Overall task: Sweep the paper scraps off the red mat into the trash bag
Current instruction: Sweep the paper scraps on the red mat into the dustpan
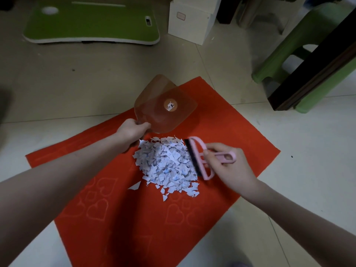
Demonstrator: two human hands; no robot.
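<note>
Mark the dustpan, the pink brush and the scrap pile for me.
dustpan (pixel 152 110): head view, middle of its translucent pan.
pink brush (pixel 193 158): head view, on the dark bristle strip.
scrap pile (pixel 167 162): head view, centre of the heap.

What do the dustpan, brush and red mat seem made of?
Dustpan: likely clear plastic, orange-tinted and glossy; the mat shows through it. Brush: pink plastic frame, matte, with dark bristles. Red mat: probably felt or short carpet, dull, with pressed heart outlines.
</note>
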